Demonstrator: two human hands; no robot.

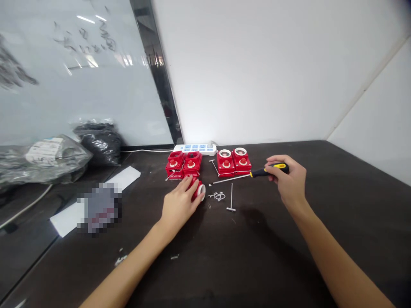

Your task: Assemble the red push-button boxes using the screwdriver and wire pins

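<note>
My left hand [180, 201] is wrapped over a red alarm unit with a white ring [201, 191], whose body is mostly hidden under the fingers. My right hand [290, 177] grips a screwdriver by its black and yellow handle [272, 169]. The long metal shaft points left, its tip just right of the held unit. Between the hands lie a tangle of white wire [218, 196] and a small T-shaped metal piece [231, 201]. Beyond them stand two red units with white rings [226, 164] and, to the left, two red units without rings [192, 164].
A white power strip [195, 148] lies against the wall behind the red units. At the left are plastic-wrapped bundles [45, 158], a black bag [98, 143], a white paper strip [128, 177] and a blurred-out item [102, 207]. Small scraps [120, 259] lie near my left forearm.
</note>
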